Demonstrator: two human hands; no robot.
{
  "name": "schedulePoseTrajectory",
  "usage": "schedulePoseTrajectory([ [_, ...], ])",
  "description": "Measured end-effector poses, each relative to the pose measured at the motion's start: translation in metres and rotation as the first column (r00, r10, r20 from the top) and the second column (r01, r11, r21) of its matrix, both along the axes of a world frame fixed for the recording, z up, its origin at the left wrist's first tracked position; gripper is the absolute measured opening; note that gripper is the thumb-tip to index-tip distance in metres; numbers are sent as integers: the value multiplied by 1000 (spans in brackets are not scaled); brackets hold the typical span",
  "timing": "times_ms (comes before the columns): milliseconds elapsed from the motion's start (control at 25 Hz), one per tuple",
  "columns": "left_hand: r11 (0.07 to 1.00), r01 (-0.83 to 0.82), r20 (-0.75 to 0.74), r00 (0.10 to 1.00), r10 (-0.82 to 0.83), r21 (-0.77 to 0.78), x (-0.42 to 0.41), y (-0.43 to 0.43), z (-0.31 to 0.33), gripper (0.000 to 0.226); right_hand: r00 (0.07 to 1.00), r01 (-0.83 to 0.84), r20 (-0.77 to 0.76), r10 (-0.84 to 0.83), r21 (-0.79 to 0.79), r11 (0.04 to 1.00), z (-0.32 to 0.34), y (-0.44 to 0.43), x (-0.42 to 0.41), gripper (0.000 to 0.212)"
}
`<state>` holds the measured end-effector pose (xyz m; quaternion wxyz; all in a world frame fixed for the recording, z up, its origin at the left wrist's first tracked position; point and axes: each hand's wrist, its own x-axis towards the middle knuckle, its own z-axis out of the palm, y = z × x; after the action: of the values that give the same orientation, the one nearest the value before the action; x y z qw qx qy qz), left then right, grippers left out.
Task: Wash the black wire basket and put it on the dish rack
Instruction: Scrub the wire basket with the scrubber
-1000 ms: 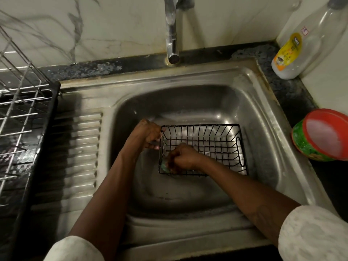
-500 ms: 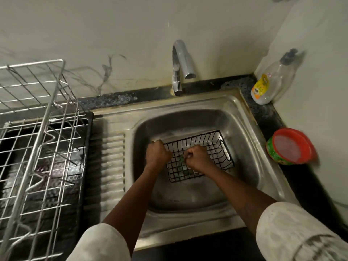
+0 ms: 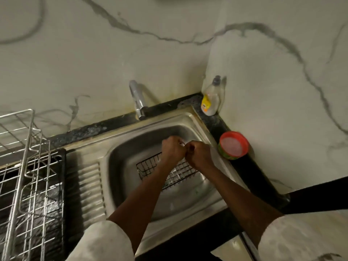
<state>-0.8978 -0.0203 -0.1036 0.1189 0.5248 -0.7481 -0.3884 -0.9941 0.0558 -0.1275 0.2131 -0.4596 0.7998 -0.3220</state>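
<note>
Washing the black wire basket (image 3: 150, 167) in the sink (image 3: 120, 166), I judge, left hand (image 3: 173, 150) and right hand (image 3: 200, 155) curled at its far rim, grip blurred; next, rinsing, then lifting to the dish rack (image 3: 28, 166).

**Steel sink set in a black counter**

The black stone counter (image 3: 251, 173) holds a steel sink (image 3: 90, 187). From the basin, a wire dish rack (image 3: 28, 178) stands on a black tray (image 3: 61, 185) at 9 o'clock. The tap (image 3: 138, 99) is at 12, a clear soap bottle (image 3: 211, 100) at 1 and a red-lidded tub (image 3: 233, 145) at 3. The black wire basket (image 3: 148, 167) is inside the basin.
</note>
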Motion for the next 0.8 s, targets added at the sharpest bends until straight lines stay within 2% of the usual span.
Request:
schedulePoseTrajectory([
  [120, 998, 61, -39, 997, -61, 10, -50, 14, 20, 13, 994, 82, -68, -91, -118, 990, 30, 23, -55, 19],
  [240, 994, 112, -85, 990, -113, -14, -93, 32, 23, 12, 954, 165, -228, -197, -153, 974, 41, 46, -107, 27],
  [320, 989, 145, -57, 988, -146, -16, -114, 45, 20, 11, 954, 129, -272, -129, -19, 991, 39, 54, -131, 29],
  [400, 991, 129, -40, 991, -130, -21, -129, 52, 14, 18, 983, 138, -153, -106, 221, 966, 39, 52, -147, 25],
  [440, 994, 106, -47, 993, -107, -15, -129, 52, 14, 21, 994, 104, -51, -93, 310, 945, 34, 48, -147, 24],
  [480, 996, 88, -53, 995, -89, -10, -128, 51, 12, 20, 999, 50, -13, -48, 373, 926, 31, 44, -147, 25],
  [600, 997, 82, -60, 995, -81, 0, -126, 44, 6, 9, 987, -23, -133, 96, 466, 884, 20, 38, -148, 46],
  [680, 998, 57, -87, 995, -54, 34, -115, 37, 0, 3, 978, 30, -201, 56, 398, 917, 21, 39, -152, 51],
  [800, 1000, 2, -57, 998, -1, 15, -81, 20, -13, 2, 936, 132, -346, -57, 196, 972, 35, 38, -151, 18],
])
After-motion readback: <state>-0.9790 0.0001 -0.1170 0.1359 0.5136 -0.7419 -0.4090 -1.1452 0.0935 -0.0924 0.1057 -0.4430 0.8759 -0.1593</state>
